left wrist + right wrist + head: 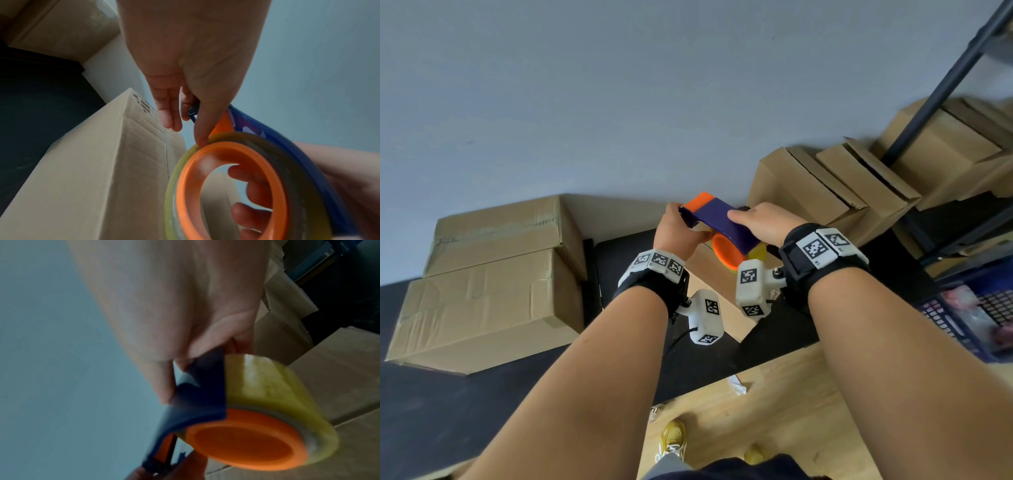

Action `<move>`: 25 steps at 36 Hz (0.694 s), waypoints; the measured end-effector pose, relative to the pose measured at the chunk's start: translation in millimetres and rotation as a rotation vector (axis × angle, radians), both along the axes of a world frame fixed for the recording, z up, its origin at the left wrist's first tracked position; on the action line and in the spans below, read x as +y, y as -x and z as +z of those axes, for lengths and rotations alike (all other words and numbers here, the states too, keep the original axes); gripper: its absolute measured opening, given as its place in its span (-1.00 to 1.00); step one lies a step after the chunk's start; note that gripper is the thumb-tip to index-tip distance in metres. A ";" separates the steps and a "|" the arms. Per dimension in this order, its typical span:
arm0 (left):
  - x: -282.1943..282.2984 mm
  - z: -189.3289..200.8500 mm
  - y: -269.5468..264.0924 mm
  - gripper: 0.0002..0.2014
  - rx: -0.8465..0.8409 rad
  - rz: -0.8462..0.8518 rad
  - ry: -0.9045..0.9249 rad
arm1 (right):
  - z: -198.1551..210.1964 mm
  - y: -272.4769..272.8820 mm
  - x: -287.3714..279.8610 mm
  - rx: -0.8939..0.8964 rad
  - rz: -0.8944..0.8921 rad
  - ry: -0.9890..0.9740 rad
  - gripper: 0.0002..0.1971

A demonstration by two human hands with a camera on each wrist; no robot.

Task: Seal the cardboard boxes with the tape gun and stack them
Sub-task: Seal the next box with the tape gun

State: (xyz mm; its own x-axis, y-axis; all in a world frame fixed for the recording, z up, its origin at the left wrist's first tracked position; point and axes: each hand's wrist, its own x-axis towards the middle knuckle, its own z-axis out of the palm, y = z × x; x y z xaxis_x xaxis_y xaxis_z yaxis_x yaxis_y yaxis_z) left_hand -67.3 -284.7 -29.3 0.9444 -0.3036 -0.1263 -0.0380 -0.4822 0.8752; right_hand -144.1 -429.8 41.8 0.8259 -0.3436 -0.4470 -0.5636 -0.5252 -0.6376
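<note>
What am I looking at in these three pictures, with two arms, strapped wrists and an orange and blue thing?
No machine here: these are a person's two bare hands. The wide picture comes from a camera on the person's head, looking down the arms. The other two come from white camera pods strapped at the wrists, looking along each hand. Both hands hold one blue plastic tape dispenser with an orange hub, loaded with a roll of yellowish clear tape. The right hand grips its body, fingers through the hub; the left hand holds its front end. Close by is a brown cardboard box; more stacked cardboard boxes stand along the wall.
</note>
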 end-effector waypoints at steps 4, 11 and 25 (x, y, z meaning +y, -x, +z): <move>0.1 1.0 1.7 -0.46 -0.013 -0.009 0.001 | -9.1 -1.7 3.6 -0.031 -0.165 -0.114 -0.75; 1.4 5.3 2.2 -0.45 -0.037 -0.056 -0.020 | -26.0 -0.7 3.8 -0.087 -0.208 -0.093 -0.48; 18.3 0.4 -27.8 -0.58 0.349 0.093 0.114 | -8.5 14.8 -1.0 -0.193 -0.301 -0.340 -0.60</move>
State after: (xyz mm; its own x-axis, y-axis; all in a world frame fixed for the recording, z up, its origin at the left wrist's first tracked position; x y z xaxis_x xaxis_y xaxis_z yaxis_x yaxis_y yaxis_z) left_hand -39.5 -266.4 -28.9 0.8745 -0.2498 -0.4157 0.3114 -0.3680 0.8761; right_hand -158.9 -430.8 33.3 0.7912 -0.4410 -0.4238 -0.5131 -0.1015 -0.8523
